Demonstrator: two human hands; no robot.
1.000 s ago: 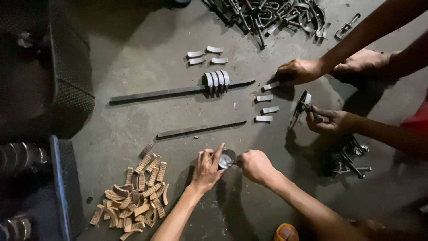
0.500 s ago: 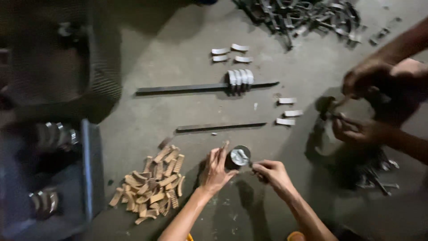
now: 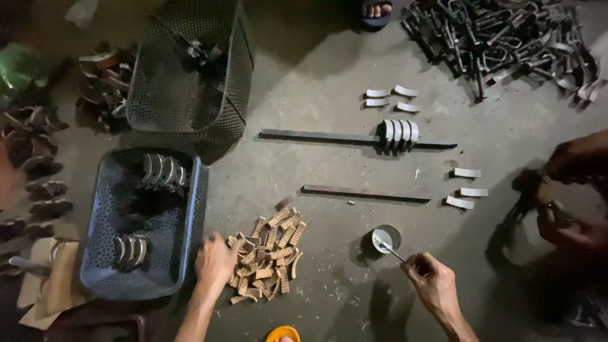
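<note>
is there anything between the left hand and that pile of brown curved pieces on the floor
Nothing visible. The left hand rests right at the left edge of the pile of brown curved pieces, fingers touching the nearest ones. The blue basket sits on the hand's other side, and the right hand holds a thin stick dipped in the small tin, apart from the pile.

- left hand [image 3: 215, 265] rests on the left edge of the pile of curved lining pieces [image 3: 271, 254], just right of the perforated tray [image 3: 190, 215]
- curved shoe stacks [image 3: 162, 170] lie in tray
- right hand [image 3: 434, 285] holds thin stick [image 3: 394, 252], tip in small round tin [image 3: 385, 239], right of pile
- short flat bar [image 3: 366, 194] lies beyond tin; long bar [image 3: 329, 136] farther back, four curved plates [image 3: 399, 133] sitting on it
- wire basket [image 3: 183, 82] behind tray
- heap of metal clamps [image 3: 500, 38] far right back
- another person's hands [image 3: 570, 196] at right edge
</note>
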